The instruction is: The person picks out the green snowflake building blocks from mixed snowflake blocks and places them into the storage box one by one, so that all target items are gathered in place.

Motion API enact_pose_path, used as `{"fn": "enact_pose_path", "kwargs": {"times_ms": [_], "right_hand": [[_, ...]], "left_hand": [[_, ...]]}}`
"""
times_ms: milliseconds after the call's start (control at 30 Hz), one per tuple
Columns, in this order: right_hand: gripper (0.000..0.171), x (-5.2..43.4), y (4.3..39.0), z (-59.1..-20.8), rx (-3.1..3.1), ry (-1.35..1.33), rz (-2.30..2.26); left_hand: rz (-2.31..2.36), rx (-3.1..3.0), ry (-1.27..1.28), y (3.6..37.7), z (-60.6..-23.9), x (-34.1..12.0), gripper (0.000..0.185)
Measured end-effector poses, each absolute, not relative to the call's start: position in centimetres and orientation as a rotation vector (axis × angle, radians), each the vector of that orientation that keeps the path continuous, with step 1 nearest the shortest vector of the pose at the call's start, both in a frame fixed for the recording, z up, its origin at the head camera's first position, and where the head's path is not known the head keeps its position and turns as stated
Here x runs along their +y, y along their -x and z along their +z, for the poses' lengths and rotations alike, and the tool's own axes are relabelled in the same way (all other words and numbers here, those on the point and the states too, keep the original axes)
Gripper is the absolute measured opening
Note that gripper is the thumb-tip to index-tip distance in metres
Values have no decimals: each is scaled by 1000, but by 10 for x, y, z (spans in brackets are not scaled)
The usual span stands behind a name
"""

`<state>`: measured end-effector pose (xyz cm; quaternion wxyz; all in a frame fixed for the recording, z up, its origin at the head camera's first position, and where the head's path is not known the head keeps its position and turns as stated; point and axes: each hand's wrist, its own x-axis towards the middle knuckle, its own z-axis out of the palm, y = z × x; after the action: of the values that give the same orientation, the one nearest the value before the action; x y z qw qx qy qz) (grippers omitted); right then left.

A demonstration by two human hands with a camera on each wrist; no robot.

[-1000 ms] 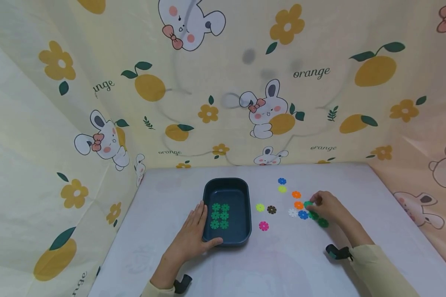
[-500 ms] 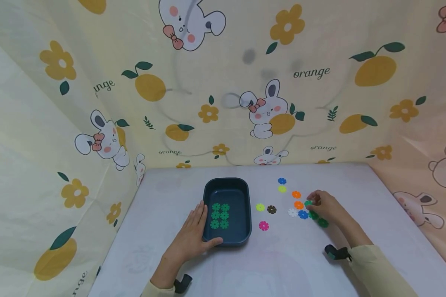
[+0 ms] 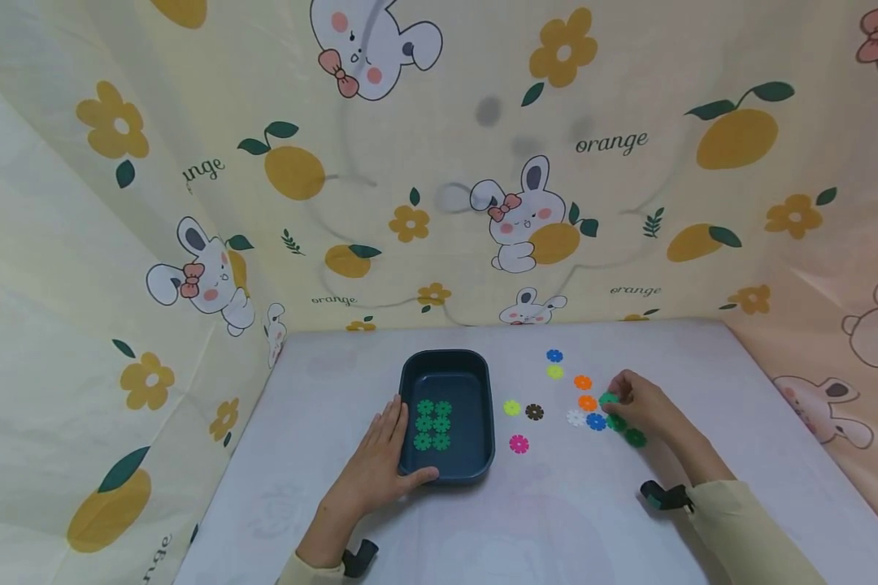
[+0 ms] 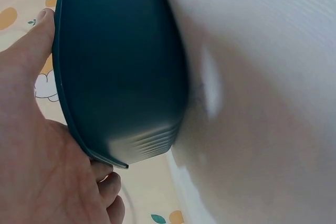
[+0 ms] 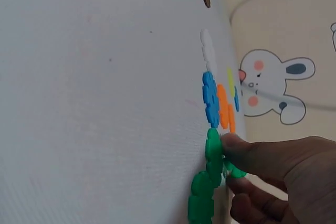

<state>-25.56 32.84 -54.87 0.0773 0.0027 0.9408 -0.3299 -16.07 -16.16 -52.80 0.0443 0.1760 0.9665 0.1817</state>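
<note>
In the head view, my left hand (image 3: 376, 463) rests on the left side of a dark blue tray (image 3: 475, 471), its fingers straight along the rim and the thumb over the near edge. The left wrist view shows the tray's outer wall (image 4: 121, 66) beside that hand. Flat in the tray lie several green snowflake-shaped discs (image 3: 425, 424) in two columns. My right hand (image 3: 647, 406) pinches a green snowflake disc (image 3: 610, 399) between thumb and fingers, low over the table. Two more green discs, a nearer one (image 3: 635, 438) and one under the fingers (image 3: 616, 422), lie close by.
Left of my right hand lie orange discs (image 3: 588, 403), a blue disc (image 3: 596, 422) and a white disc (image 3: 575, 418). Nearer the tray are a brown disc (image 3: 534, 412), a yellow disc (image 3: 511, 408) and a pink disc (image 3: 519, 444). A printed curtain (image 3: 380, 203) stands behind the table.
My right hand and the green disc in its fingertips have shifted very slightly upward in the head view. The left hand, the tray and the other discs stay in place.
</note>
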Motion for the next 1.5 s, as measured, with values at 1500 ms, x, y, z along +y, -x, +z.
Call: {"fn": "enact_pose_path", "kwargs": {"times_ms": [1500], "right_hand": [[12,184,260,-496,2712,571,-1298]], "left_hand": [[570,2951,-525,162,-532,-163,121]]}}
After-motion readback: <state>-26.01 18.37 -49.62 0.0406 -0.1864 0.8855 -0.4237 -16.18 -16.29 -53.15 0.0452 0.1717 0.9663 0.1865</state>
